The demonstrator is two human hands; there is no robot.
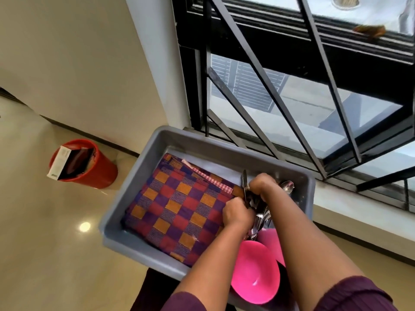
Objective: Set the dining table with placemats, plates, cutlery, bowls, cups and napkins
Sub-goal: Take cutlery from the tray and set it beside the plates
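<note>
Lower right, both hands gripped cutlery [258, 212] in the tub [134, 194]: left hand [237, 215], right hand [261, 184]. Best lifted as one tight bundle, handles aligned.

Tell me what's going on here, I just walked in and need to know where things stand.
A person is gathering cutlery from a grey tub beside the window. Both the left hand and right hand grip the bundle of spoons and knives. Folded checkered placemats and pink bowls are in the tub, not yet set out.
</note>
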